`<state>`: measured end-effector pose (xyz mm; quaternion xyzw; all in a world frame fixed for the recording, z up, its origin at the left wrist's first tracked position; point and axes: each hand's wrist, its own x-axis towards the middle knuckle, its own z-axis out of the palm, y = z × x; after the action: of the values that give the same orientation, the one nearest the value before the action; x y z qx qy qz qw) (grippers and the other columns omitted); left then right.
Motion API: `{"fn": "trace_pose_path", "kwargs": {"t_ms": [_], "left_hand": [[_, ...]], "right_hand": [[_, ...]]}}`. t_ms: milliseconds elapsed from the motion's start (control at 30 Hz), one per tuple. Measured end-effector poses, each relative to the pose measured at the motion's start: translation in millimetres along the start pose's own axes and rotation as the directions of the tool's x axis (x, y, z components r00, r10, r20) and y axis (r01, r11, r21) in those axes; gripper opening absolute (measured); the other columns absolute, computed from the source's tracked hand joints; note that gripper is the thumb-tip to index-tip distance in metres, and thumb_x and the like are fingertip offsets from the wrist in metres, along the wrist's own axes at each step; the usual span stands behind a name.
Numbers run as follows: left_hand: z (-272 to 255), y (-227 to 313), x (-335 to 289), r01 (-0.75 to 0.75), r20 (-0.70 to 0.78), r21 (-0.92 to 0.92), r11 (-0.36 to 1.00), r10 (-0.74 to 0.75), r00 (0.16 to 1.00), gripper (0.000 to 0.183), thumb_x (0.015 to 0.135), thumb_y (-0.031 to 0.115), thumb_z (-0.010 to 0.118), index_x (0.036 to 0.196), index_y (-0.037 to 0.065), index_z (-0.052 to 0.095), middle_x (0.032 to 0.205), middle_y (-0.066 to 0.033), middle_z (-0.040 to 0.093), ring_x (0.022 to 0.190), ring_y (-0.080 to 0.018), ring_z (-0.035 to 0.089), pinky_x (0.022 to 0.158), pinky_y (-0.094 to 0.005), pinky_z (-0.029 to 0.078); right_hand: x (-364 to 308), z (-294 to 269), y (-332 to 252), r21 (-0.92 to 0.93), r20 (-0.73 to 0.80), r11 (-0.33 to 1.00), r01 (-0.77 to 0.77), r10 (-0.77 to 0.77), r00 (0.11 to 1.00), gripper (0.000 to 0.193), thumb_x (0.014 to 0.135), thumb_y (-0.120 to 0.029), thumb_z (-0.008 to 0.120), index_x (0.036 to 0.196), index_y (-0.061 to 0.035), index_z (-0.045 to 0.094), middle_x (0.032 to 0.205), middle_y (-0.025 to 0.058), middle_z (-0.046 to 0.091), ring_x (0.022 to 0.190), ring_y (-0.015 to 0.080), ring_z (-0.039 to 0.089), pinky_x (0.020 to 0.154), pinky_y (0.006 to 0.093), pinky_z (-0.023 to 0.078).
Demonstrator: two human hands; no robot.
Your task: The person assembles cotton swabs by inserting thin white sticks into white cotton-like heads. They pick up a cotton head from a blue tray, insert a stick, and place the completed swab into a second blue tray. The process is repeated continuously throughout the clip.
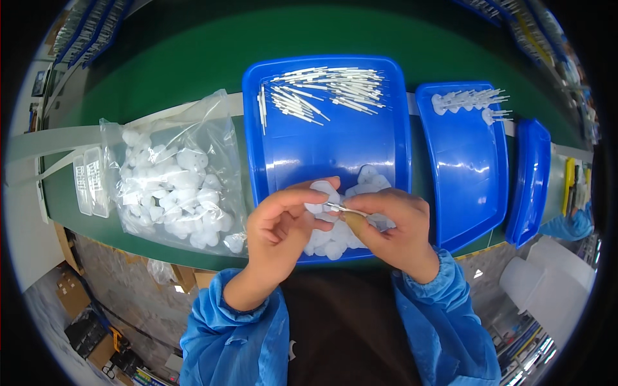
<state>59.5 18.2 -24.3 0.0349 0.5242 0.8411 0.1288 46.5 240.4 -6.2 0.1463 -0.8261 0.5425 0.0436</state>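
Observation:
My left hand [273, 222] pinches a rounded white plastic piece [325, 189] between thumb and fingers, over the near end of a large blue tray [309, 145]. My right hand [402, 231] closes on a thin pale rod [353, 211]. The rod's shiny metal-looking tip meets the white piece; whether it sits inside it I cannot tell. Below my hands, a heap of similar white pieces [333, 246] lies in the tray, partly hidden by my fingers. At the tray's far end are many slim white rods [357, 83], loosely spread.
Left of the tray lies a clear plastic bag [225, 138] full of white pieces, with clear flat cases [90, 180] beyond it. A second blue tray [470, 174] on the right holds rods joined to white pieces [460, 101]. Another narrow blue tray [531, 183] stands farther right.

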Motion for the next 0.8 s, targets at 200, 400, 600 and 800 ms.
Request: {"fn": "trace_pose_path", "kwargs": {"t_ms": [200, 400, 600, 800], "left_hand": [[15, 12, 5, 0.121, -0.124, 0.016, 0.992, -0.119, 0.985, 0.041, 0.105, -0.010, 0.065, 0.145, -0.001, 0.061, 0.146, -0.0233, 0.071, 0.124, -0.0210, 0.073, 0.100, -0.0317, 0.063], [8, 4, 5, 0.059, -0.167, 0.168, 0.984, -0.030, 0.985, 0.042, 0.102, -0.010, 0.069, 0.144, -0.001, 0.068, 0.143, -0.0184, 0.075, 0.120, -0.0192, 0.074, 0.099, -0.0309, 0.062], [-1, 8, 15, -0.136, 0.002, 0.675, 0.725, 0.183, 0.983, 0.044, 0.091, -0.013, 0.075, 0.130, 0.005, 0.082, 0.133, -0.0121, 0.081, 0.109, -0.0245, 0.076, 0.091, -0.0311, 0.062], [-3, 6, 13, -0.156, 0.058, 0.721, 0.675, 0.166, 0.984, 0.043, 0.091, -0.011, 0.077, 0.132, 0.001, 0.079, 0.124, -0.0143, 0.083, 0.102, -0.0199, 0.076, 0.084, -0.0296, 0.059]], "right_hand": [[-2, 3, 1, -0.121, -0.029, 0.991, 0.049, -0.053, 0.998, 0.027, 0.082, -0.003, 0.090, 0.109, -0.0086, 0.085, 0.071, 0.0058, 0.074, 0.058, 0.0187, 0.071, 0.056, 0.0301, 0.053], [-3, 2, -1, -0.134, -0.018, 0.991, 0.016, -0.019, 1.000, 0.028, 0.082, -0.003, 0.090, 0.110, -0.0065, 0.084, 0.069, 0.0066, 0.073, 0.056, 0.0173, 0.069, 0.054, 0.0294, 0.052], [-4, 1, -7, 0.053, 0.056, 0.976, -0.209, 0.206, 0.977, 0.025, 0.088, -0.001, 0.086, 0.112, -0.0035, 0.082, 0.072, 0.0088, 0.075, 0.057, 0.0174, 0.071, 0.057, 0.0281, 0.054], [-2, 6, 0, 0.052, 0.108, 0.966, -0.252, 0.246, 0.963, 0.017, 0.092, -0.004, 0.086, 0.108, -0.0026, 0.081, 0.075, 0.0102, 0.076, 0.060, 0.0179, 0.074, 0.059, 0.0278, 0.055]]}}
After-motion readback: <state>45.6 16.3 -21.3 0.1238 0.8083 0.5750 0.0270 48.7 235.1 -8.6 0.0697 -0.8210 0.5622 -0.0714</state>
